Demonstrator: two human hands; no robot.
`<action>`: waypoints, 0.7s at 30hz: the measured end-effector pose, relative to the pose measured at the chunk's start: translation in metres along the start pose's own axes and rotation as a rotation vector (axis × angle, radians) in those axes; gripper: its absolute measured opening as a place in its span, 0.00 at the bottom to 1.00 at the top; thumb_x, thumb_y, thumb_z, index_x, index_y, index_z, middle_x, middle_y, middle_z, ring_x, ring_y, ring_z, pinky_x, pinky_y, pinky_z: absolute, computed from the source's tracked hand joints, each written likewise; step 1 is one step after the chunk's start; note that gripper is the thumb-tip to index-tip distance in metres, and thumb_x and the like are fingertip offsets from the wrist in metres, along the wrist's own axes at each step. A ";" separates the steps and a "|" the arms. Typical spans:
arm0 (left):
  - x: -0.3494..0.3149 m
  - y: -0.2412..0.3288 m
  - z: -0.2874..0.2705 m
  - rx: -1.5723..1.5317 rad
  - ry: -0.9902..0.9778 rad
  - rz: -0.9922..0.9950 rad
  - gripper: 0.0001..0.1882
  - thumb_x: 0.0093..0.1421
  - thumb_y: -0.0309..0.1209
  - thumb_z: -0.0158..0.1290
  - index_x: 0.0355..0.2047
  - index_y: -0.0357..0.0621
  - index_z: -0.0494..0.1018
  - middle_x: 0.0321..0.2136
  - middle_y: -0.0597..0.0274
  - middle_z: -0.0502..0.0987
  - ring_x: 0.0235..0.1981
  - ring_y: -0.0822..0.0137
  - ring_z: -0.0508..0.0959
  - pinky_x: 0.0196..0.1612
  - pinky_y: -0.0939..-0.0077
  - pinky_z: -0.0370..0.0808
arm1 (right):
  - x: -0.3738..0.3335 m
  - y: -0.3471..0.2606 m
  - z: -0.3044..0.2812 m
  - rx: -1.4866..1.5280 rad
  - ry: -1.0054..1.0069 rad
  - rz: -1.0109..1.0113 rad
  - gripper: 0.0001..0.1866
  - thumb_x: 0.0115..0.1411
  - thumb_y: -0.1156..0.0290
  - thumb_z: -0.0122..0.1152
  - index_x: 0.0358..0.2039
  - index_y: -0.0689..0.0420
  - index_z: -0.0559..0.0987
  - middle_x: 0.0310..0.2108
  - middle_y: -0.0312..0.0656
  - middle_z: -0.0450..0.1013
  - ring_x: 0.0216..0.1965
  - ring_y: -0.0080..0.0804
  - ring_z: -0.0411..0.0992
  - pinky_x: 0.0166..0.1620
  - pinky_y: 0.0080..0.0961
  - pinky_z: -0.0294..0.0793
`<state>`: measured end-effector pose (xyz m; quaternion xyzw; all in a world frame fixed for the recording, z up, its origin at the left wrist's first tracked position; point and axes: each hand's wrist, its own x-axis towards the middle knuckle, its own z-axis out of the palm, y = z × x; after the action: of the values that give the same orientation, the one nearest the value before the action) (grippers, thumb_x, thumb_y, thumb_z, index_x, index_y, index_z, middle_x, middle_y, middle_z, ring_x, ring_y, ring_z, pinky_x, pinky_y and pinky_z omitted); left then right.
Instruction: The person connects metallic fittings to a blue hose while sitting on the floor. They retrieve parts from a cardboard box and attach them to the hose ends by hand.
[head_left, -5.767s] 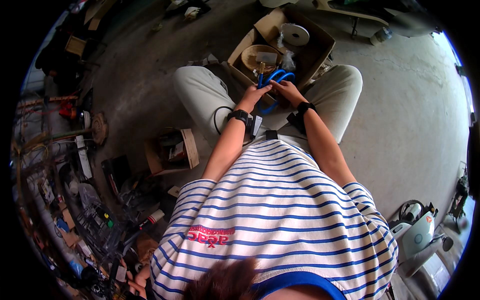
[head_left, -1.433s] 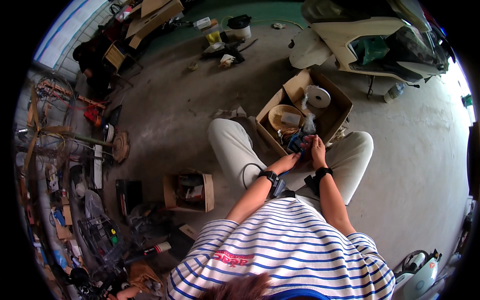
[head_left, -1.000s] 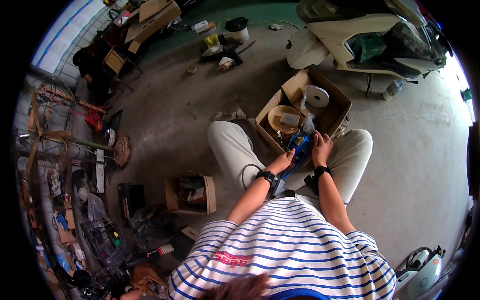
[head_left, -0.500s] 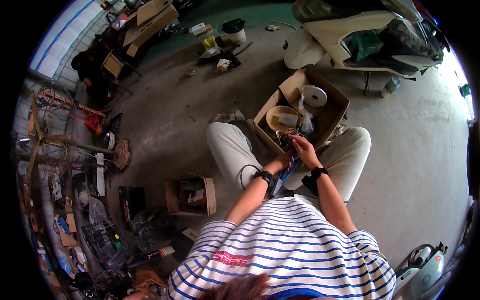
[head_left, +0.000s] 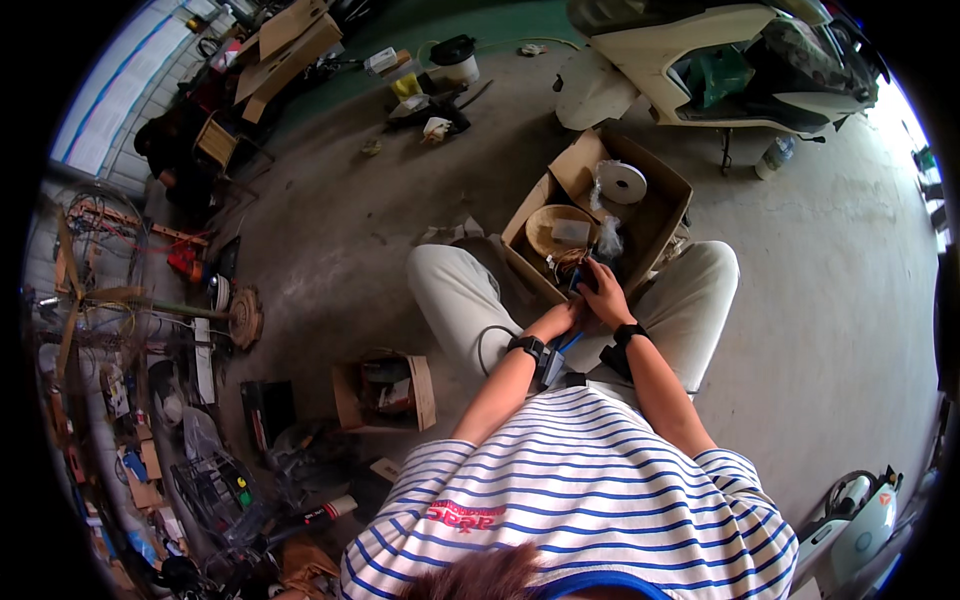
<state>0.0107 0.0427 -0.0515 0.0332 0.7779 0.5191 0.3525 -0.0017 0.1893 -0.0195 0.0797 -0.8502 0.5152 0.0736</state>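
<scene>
"So, where are the two hands?"

"Together and touching, at the near corner of an open cardboard box [head_left: 657, 208] on a concrete floor [head_left: 820, 300]. The left hand [head_left: 563, 319] is curled around a blue cord [head_left: 572, 343]. The right hand [head_left: 604, 292] lies against it from the right, fingers bent; whether those fingers pinch anything, I cannot tell."

"How does the cord look?"

"Bright blue and slim. One length slants from beneath the hands toward the person's lap, just outside the box's near corner. A small blue patch also shows beside the right fingers. The hands cover the stretch between, so its full shape is hidden."

"What does the box hold?"

"Along its left edge, a round tan basket [head_left: 541, 230] with a translucent rectangular container [head_left: 571, 232] in it. Toward the near corner, a tangle of brown cable [head_left: 568, 262]. Near the middle, a crumpled clear plastic bag [head_left: 609, 240]. Toward the right corner, a white reel [head_left: 634, 181]."

"And around it?"

"The person sits, knees apart, in pale trousers [head_left: 455, 290] and a blue-and-white striped shirt [head_left: 570, 470], with a black band [head_left: 530, 348] on each wrist. Beyond the box's far edge stands a cream scooter [head_left: 665, 60]."
</scene>
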 end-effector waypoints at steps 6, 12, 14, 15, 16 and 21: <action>0.016 -0.033 -0.001 0.032 0.030 0.066 0.29 0.61 0.52 0.33 0.47 0.39 0.65 0.39 0.42 0.72 0.41 0.52 0.72 0.45 0.67 0.66 | 0.005 -0.004 0.003 -0.047 0.074 0.005 0.20 0.50 0.77 0.54 0.46 0.59 0.70 0.40 0.50 0.70 0.43 0.46 0.68 0.45 0.29 0.68; 0.000 -0.004 0.001 0.052 0.024 -0.005 0.28 0.61 0.50 0.33 0.44 0.37 0.67 0.37 0.41 0.72 0.42 0.50 0.72 0.45 0.67 0.66 | 0.002 0.001 0.000 -0.084 0.133 0.001 0.18 0.50 0.83 0.47 0.43 0.58 0.72 0.36 0.49 0.71 0.38 0.46 0.70 0.40 0.31 0.70; -0.004 0.005 -0.002 0.031 0.016 -0.027 0.28 0.61 0.51 0.33 0.43 0.36 0.67 0.37 0.40 0.72 0.43 0.48 0.71 0.45 0.67 0.66 | 0.005 0.003 0.001 0.017 0.181 0.094 0.19 0.49 0.84 0.46 0.42 0.57 0.73 0.38 0.49 0.71 0.39 0.44 0.71 0.41 0.30 0.70; -0.005 0.008 -0.002 0.012 0.010 -0.043 0.29 0.62 0.51 0.32 0.43 0.36 0.67 0.38 0.40 0.72 0.44 0.47 0.71 0.46 0.66 0.65 | 0.006 0.012 0.004 0.042 0.239 0.064 0.18 0.51 0.85 0.44 0.42 0.58 0.73 0.38 0.46 0.72 0.39 0.37 0.72 0.42 0.26 0.69; -0.005 0.009 -0.002 0.015 0.001 -0.048 0.29 0.62 0.51 0.32 0.43 0.36 0.67 0.38 0.40 0.72 0.44 0.47 0.71 0.46 0.66 0.65 | 0.006 0.022 0.004 0.041 0.243 0.074 0.18 0.51 0.85 0.44 0.42 0.58 0.73 0.38 0.46 0.72 0.39 0.37 0.72 0.42 0.26 0.69; -0.008 0.007 -0.001 0.012 0.091 0.117 0.30 0.61 0.53 0.34 0.38 0.36 0.69 0.31 0.44 0.74 0.35 0.49 0.73 0.41 0.66 0.67 | 0.009 0.055 0.002 0.432 0.448 0.475 0.14 0.55 0.76 0.49 0.43 0.61 0.72 0.36 0.41 0.73 0.36 0.25 0.71 0.40 0.19 0.68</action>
<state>0.0133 0.0421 -0.0412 0.0569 0.7929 0.5352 0.2858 -0.0222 0.2119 -0.0664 -0.2203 -0.6798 0.6895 0.1176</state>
